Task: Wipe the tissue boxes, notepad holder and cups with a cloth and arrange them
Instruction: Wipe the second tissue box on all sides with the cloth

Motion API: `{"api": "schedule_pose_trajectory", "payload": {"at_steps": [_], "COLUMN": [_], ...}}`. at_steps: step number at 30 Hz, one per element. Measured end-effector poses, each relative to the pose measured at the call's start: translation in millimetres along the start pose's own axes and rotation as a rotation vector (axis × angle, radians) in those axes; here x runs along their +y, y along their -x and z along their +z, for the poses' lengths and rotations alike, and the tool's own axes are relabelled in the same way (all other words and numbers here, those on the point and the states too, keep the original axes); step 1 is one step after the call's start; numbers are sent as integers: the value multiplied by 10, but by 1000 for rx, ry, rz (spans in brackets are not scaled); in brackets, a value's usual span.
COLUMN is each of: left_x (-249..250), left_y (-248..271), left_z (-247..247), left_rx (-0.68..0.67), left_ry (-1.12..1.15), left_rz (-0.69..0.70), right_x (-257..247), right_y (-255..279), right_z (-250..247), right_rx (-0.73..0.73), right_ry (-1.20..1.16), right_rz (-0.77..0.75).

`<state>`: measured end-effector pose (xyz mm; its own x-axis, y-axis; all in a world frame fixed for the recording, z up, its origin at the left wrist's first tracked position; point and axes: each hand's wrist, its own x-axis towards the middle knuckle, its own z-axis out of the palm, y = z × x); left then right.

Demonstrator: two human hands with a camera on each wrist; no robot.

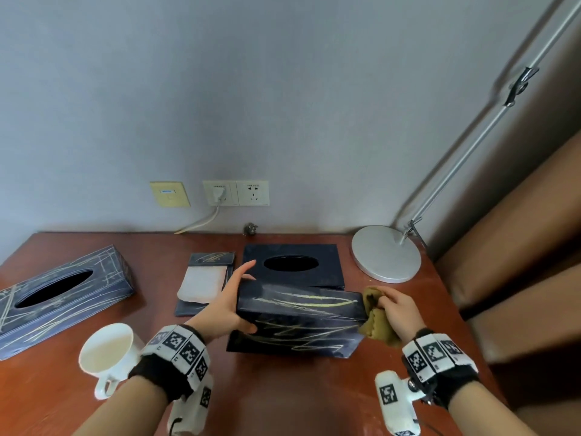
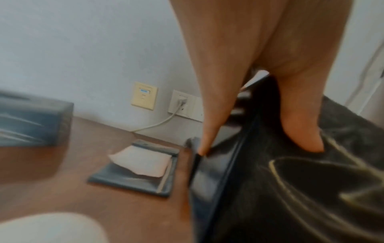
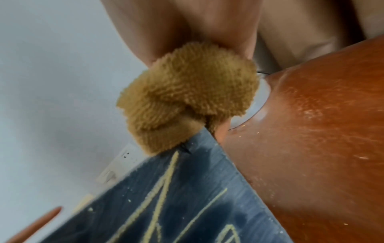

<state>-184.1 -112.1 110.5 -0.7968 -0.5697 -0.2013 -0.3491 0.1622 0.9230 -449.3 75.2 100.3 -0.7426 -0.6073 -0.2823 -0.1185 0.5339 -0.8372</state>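
Observation:
A dark square tissue box [image 1: 298, 306] with yellow streaks stands tilted at the middle of the table. My left hand [image 1: 231, 300] holds its left end, fingers [image 2: 209, 115] along the side and thumb on the front face [image 2: 270, 189]. My right hand [image 1: 397, 309] grips a bunched mustard cloth [image 1: 375, 322], which presses on the box's right corner [image 3: 187, 197]; the cloth [image 3: 187, 93] hides the fingertips. A long blue tissue box [image 1: 63, 297] lies at the left. The notepad holder [image 1: 206, 283] with white paper lies flat left of the square box. A white cup [image 1: 107, 350] stands near my left wrist.
A silver lamp base [image 1: 385, 253] sits at the table's back right, its pole leaning up the wall. Wall sockets [image 1: 235, 193] with a plugged cable are behind. A brown padded panel [image 1: 518, 247] borders the reddish table [image 1: 283, 398] on the right.

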Motion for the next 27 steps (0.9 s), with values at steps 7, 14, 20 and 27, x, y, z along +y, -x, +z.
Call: {"api": "schedule_pose_trajectory", "payload": {"at_steps": [7,14,20,27], "left_x": [-462,-423,-463,-304], "left_y": [120,-52,-74,-25], "left_z": [45,121,164,41], "left_rx": [145,126,118,-61], "left_ry": [-96,-104,-165,-228], "left_rz": [-109,-48,-37,-39], "right_x": [-235,-181,-190,-893], "right_y": [59,77,81,179], "right_z": [143,6,-18,67], "right_rx": [-30,32,16,-25], "right_ry": [109,120,231,335], "right_rz": [-104,-78,-93,-327]}}
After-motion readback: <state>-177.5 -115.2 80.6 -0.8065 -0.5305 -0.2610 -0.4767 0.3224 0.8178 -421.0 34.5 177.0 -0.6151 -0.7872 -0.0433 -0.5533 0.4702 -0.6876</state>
